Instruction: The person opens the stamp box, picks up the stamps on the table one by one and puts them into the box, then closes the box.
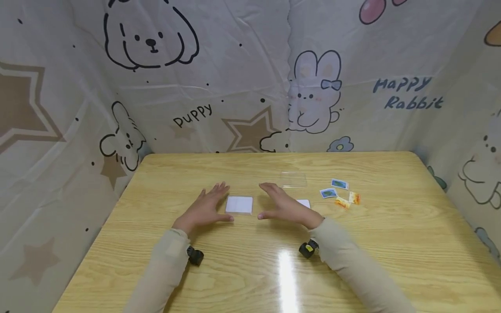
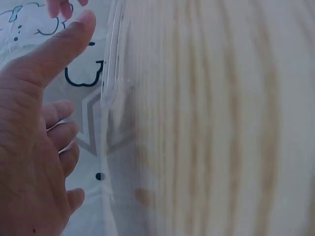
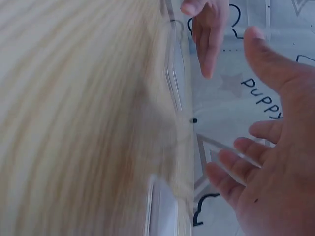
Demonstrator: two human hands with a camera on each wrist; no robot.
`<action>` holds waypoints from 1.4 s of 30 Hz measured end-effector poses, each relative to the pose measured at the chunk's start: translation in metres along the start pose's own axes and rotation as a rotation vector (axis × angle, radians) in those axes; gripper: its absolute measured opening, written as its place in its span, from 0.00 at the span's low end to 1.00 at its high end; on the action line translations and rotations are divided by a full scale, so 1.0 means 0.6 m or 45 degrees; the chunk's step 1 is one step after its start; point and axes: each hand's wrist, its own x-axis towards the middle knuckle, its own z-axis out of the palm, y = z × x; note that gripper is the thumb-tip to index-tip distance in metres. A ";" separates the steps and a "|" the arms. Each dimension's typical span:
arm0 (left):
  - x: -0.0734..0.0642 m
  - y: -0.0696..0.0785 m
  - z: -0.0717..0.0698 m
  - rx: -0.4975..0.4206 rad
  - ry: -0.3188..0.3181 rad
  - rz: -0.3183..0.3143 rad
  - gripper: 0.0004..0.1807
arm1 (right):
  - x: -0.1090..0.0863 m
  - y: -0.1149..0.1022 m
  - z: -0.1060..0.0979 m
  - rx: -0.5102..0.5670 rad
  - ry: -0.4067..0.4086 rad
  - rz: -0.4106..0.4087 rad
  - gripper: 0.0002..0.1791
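Both hands are wide and hold nothing: the left hand [image 1: 203,208] and right hand [image 1: 287,208] hang thumbs inward, fingers spread, with a white card in a clear-rimmed holder [image 1: 239,204] lying flat between them. The left thumb is just beside its near-left corner; whether they touch I cannot tell. Something this thin likely gives little to grip, so it would be best to steady one short edge with the left fingertips, catch the opposite edge with the right, and keep it level. A second white card [image 1: 303,203] lies partly hidden behind the right wrist, which could drag it on a low sweep; raising that wrist first seems wise. Just beyond the right hand a clear plastic piece [image 1: 293,179] is easily overlooked on the table [image 1: 242,269]. Blue picture cards [image 1: 339,184] and orange picture cards [image 1: 342,203] lie loose to that hand's right, not in the way.
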 end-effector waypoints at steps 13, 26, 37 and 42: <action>-0.008 -0.021 0.013 -0.096 -0.062 -0.045 0.56 | 0.026 -0.027 0.048 -0.196 -0.028 0.049 0.47; -0.006 -0.017 0.014 -0.091 -0.087 -0.044 0.53 | 0.053 -0.031 0.066 -0.399 0.021 0.117 0.47; -0.005 -0.017 0.014 -0.074 -0.048 -0.038 0.47 | 0.075 -0.037 0.065 -0.412 -0.010 0.168 0.38; -0.004 -0.019 0.015 -0.059 -0.049 -0.035 0.45 | 0.081 -0.035 0.067 -0.379 0.000 0.192 0.37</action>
